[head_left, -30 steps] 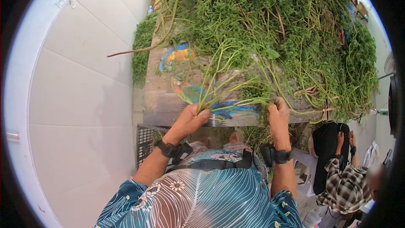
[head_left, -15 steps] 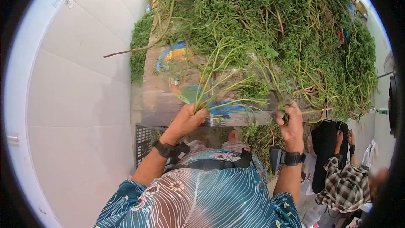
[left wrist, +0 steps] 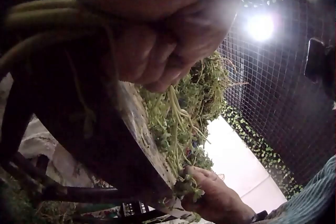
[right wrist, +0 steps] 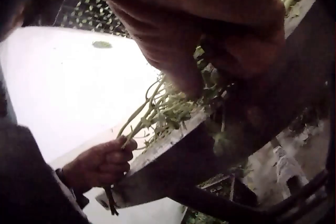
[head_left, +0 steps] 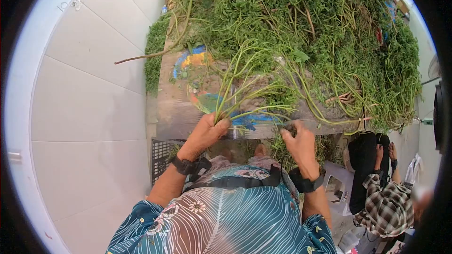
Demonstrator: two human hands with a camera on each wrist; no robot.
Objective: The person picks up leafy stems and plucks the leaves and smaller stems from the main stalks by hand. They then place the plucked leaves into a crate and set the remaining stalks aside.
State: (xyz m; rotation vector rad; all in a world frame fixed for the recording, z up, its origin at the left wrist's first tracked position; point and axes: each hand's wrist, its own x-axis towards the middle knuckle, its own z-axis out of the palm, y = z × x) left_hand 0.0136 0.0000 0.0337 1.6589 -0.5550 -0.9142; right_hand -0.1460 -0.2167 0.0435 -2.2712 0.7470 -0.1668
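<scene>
The left hand (head_left: 205, 131) grips a bunch of long green stems (head_left: 229, 89) above the table's near edge, and the stems fan out up and to the right. Level with it on the right, the right hand (head_left: 300, 143) pinches leafy tips at the stems' outer end. Leaves (left wrist: 191, 190) show at its fingertips in the left wrist view. In the right wrist view, the left hand (right wrist: 102, 166) has its fingers curled round the stems, whose cut ends poke out below. The right palm is hidden from the head view.
A large heap of greens (head_left: 282, 14) covers the far part of the table (head_left: 165, 117). One brown stem (head_left: 141, 58) juts past its left edge. Below are a black crate (head_left: 161, 157) and fallen greens. A seated person in a checked shirt (head_left: 388, 202) is at lower right.
The right hand swung right and away from the bunch with some greens, then came back left to the bunch's outer end. The left hand keeps its grip, almost in place.
</scene>
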